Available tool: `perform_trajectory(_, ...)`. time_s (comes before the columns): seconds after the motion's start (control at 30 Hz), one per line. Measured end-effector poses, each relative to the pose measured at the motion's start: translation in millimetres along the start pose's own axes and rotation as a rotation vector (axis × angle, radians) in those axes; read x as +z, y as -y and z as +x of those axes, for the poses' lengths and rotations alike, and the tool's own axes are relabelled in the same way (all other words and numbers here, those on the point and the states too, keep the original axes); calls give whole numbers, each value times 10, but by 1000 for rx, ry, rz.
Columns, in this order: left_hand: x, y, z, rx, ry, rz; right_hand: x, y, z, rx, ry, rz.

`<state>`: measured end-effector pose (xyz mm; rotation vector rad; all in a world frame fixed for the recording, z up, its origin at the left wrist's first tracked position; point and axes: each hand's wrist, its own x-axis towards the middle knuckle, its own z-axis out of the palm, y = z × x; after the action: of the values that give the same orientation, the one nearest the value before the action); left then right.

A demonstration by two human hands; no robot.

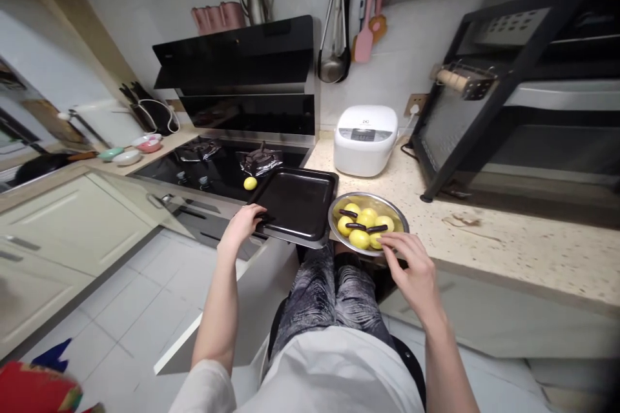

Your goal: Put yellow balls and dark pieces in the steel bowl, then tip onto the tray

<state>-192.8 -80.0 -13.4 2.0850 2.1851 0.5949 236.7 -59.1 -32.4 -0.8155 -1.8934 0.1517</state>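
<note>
A black baking tray [295,203] lies at the counter's front edge, partly over the stove. My left hand [245,224] is at its near left corner, fingers closed around the rim. To the right of the tray stands a metal bowl [334,222] with several yellow lemons [367,217] in it. Short dark sticks [356,226] rest on top of the lemons. My right hand [411,264] reaches over the bowl's near right rim, its fingertips pinched at a lemon [376,241]. A single lemon [250,183] sits on the stove, left of the tray.
Behind the bowl is a white rice cooker [365,142]. The black gas stove [220,171] lies to the left under a range hood [237,51]. At right stands a black rack [450,103] with an oven. Small bowls [126,157] are at far left. An open drawer is below my left arm.
</note>
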Motion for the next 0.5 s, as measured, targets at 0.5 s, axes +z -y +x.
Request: perform_trajectory(0.5, -196, 71, 385, -37, 244, -12, -38, 130, -132, 18, 17, 4)
